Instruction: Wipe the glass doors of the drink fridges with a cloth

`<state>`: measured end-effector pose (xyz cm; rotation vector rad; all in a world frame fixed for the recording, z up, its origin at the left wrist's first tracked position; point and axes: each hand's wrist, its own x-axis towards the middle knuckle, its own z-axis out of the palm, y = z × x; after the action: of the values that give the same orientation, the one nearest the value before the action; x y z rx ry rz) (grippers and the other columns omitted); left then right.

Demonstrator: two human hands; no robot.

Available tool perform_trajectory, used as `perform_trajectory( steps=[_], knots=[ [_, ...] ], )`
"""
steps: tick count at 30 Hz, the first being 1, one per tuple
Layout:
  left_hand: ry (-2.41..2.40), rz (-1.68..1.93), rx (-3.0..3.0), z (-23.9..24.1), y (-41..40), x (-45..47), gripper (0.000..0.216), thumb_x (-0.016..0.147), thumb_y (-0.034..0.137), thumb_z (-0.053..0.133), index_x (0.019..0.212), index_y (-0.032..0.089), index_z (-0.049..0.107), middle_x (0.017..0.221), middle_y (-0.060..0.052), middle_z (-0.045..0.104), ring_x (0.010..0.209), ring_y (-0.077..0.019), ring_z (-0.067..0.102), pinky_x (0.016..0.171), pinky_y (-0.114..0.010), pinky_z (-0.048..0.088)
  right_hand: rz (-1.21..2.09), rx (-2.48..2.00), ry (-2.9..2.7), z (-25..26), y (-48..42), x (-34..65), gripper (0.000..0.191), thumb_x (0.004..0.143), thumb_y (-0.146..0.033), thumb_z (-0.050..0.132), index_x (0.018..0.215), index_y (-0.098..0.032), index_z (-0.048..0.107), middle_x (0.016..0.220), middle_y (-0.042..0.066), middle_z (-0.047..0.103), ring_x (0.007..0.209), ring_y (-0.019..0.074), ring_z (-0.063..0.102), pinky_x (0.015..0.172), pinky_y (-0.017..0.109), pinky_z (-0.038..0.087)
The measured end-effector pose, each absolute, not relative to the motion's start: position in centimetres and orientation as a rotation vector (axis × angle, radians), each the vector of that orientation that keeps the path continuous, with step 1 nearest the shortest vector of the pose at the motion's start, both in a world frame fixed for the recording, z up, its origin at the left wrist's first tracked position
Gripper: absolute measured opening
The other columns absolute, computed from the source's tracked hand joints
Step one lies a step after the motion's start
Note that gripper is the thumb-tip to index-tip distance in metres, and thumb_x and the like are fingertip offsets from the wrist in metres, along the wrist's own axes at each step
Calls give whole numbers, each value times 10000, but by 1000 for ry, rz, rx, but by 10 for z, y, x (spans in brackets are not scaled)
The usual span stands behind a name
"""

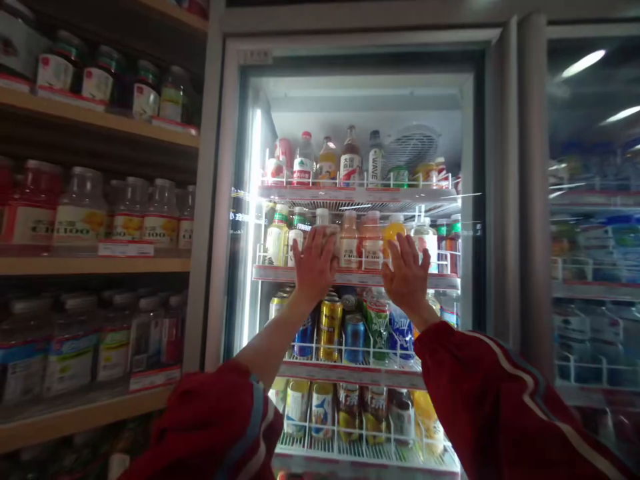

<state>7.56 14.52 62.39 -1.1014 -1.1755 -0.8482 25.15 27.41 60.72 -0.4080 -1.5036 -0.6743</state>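
Both arms reach forward in red sleeves toward a lit drinks fridge. Faint reflections and backwards lettering show on its glass front. My left hand has its fingers stretched upward in front of the second shelf, left of the peach-coloured bottles. A pale patch by its fingertips is too blurred to name. Fingers spread, my right hand is held before an orange juice bottle and a clear bottle on that same shelf. Whether either palm touches the glass, I cannot tell.
Inside the fridge, the top shelf carries several bottles, and cans such as a gold one stand lower down. Wooden shelves with bottles and jars rise at the left. Another glass-fronted fridge stands at the right.
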Motion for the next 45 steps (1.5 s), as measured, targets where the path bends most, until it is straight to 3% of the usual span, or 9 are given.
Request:
perform_trajectory(
  steps=[12, 20, 25, 28, 33, 45],
  knots=[
    [-1264, -1070, -1026, 608, 123, 49, 514, 883, 286, 436, 1381, 159, 412, 1492, -151, 320, 1406, -283, 241, 1156, -548, 4, -682, -512, -1561, 608, 269, 252, 531, 904, -342, 352, 1403, -160, 358, 1482, 133, 358, 1404, 262, 257, 1123, 533, 156],
    [-1229, -780, -1188, 600, 154, 99, 462, 900, 309, 421, 1349, 206, 451, 1481, -109, 356, 1406, -244, 249, 1161, -526, 40, -652, -515, -1610, 607, 267, 251, 550, 916, -358, 334, 1426, -155, 319, 1511, 140, 302, 1424, 263, 206, 1131, 551, 110],
    [-1309, -891, -1009, 606, 143, 82, 487, 899, 315, 405, 1368, 183, 434, 1484, -134, 342, 1403, -275, 250, 1152, -546, 75, -618, -472, -1667, 607, 267, 251, 586, 917, -383, 327, 1454, -160, 257, 1528, 144, 260, 1434, 276, 163, 1122, 584, 89],
    [-1333, -908, -973, 603, 151, 97, 498, 901, 325, 403, 1376, 177, 425, 1489, -146, 326, 1410, -285, 227, 1146, -554, 81, -593, -467, -1683, 607, 265, 252, 582, 913, -372, 341, 1447, -150, 278, 1526, 153, 259, 1433, 285, 158, 1117, 591, 97],
    [-1320, -736, -1119, 587, 169, 131, 463, 904, 331, 424, 1362, 265, 438, 1486, -96, 350, 1402, -249, 259, 1145, -534, 97, -597, -408, -1670, 605, 263, 254, 510, 907, -321, 359, 1410, -233, 359, 1532, 107, 261, 1437, 276, 145, 1107, 603, 108],
    [-1389, -865, -940, 570, 120, 64, 497, 903, 328, 402, 1357, 131, 444, 1463, -171, 365, 1401, -274, 255, 1152, -509, 81, -709, -283, -1725, 600, 265, 259, 468, 899, -254, 391, 1364, -227, 429, 1488, 88, 364, 1414, 232, 244, 1133, 506, 153]
  ],
)
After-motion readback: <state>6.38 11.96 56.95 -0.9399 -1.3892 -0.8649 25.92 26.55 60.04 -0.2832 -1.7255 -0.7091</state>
